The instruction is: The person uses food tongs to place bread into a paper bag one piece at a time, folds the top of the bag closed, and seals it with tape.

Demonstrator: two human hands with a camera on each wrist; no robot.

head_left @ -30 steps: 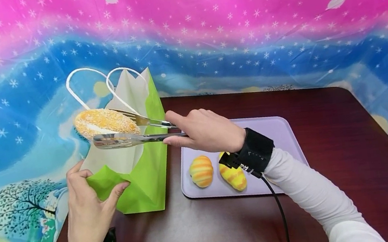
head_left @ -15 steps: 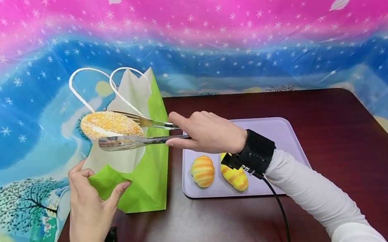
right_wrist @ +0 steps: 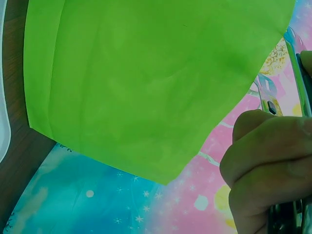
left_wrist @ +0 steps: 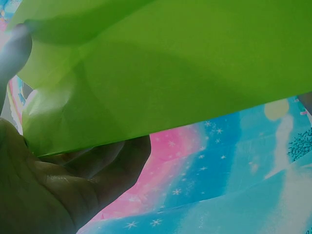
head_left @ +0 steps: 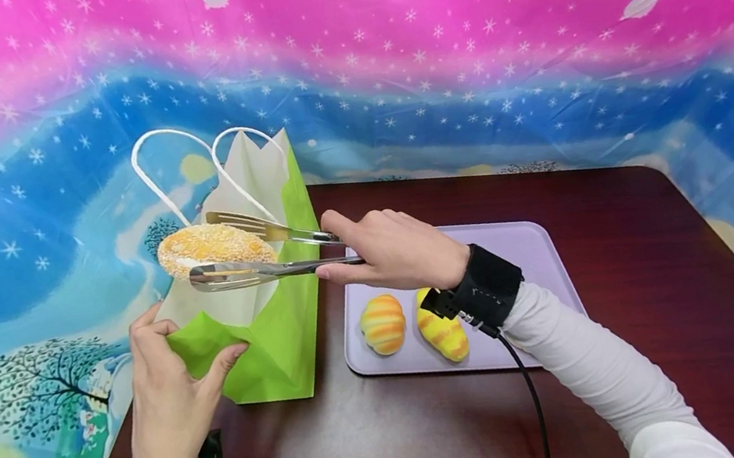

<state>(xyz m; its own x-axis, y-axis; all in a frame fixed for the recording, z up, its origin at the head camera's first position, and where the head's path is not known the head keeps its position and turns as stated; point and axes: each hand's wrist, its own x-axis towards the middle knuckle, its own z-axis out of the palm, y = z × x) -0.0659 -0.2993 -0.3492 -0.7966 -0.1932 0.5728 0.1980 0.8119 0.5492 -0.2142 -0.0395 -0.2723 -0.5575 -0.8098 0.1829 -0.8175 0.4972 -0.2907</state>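
A green paper bag with a white inside and white handles stands at the left of the table. My left hand pinches its near rim; the left wrist view shows this hand against the green paper. My right hand grips metal tongs, which reach left over the bag's mouth. Between the tong ends is an oval, crumb-coated bun with a white filling line. In the right wrist view, the curled fingers sit beside the bag, and only a piece of the bun shows behind its edge.
Right of the bag lies a lilac tray bearing a round striped bread roll and a longer yellow one, partly covered by the right wrist's camera. A black cable hangs from that wrist. A printed cloth hangs behind the table.
The bun has sunk a little toward the bag's mouth, and more of the far tong arm shows above it. The left hand stays on the rim, and the right hand has hardly moved.
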